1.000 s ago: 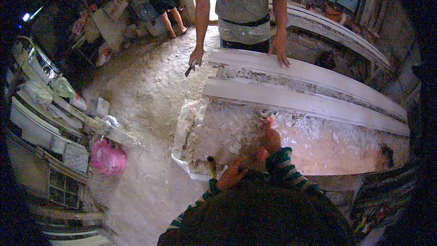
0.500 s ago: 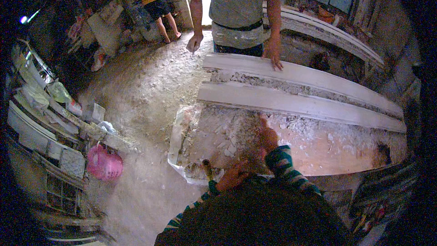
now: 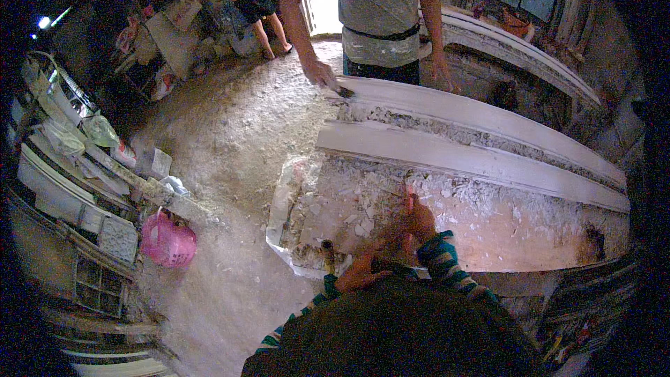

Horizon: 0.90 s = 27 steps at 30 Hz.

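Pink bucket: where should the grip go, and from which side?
Probably the looped handle, from above and the picture's right: the loop rises above the pink bucket's body, floor lies to its right, and a pale panel crowds its left.

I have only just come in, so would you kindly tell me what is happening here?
The person's right hand grips a red tool over the flake-strewn worktop. The left hand is at the worktop's near edge; whether it holds anything is unclear. Across the worktop, a co-worker holds a dark tool at the left end of a long white strip.
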Tool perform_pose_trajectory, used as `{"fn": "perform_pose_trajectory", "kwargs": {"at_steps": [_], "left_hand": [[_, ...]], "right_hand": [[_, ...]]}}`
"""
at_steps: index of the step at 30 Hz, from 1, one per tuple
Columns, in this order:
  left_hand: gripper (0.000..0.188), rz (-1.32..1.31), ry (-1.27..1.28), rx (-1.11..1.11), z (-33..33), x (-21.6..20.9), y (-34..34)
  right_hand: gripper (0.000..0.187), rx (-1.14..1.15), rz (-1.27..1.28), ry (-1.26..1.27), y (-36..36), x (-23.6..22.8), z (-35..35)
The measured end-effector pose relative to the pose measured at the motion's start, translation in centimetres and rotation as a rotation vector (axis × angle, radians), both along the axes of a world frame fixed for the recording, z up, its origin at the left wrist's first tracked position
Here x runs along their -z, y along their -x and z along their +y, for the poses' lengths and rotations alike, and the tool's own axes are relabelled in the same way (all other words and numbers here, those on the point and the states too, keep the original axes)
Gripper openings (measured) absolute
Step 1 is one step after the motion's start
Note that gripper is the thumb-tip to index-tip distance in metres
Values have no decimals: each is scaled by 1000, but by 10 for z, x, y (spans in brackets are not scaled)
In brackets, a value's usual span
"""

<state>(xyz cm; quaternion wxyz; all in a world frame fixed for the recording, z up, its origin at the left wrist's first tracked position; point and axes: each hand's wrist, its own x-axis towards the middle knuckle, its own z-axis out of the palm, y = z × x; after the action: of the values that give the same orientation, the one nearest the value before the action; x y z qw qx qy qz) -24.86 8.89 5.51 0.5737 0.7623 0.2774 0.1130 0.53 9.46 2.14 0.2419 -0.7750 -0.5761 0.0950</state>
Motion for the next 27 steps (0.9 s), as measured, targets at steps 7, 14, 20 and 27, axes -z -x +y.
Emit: {"fn": "perform_pose_trajectory", "kwargs": {"at_steps": [7, 14, 20, 27], "left_hand": [[76, -130, -155, -333, 0, -26, -11], [61, -105, -113, -438, -6, -12, -9], [51, -204, -1016, -335, 10, 4, -3], [49, -42, -615, -442, 9, -28, 24]], "right_hand": [[56, -147, 109, 41, 33, 30, 53], [47, -187, -4, 122, 100, -13, 78], [56, -98, 70, -93, 43, -56, 33], [67, -57, 16, 200, 30, -16, 34]]}}
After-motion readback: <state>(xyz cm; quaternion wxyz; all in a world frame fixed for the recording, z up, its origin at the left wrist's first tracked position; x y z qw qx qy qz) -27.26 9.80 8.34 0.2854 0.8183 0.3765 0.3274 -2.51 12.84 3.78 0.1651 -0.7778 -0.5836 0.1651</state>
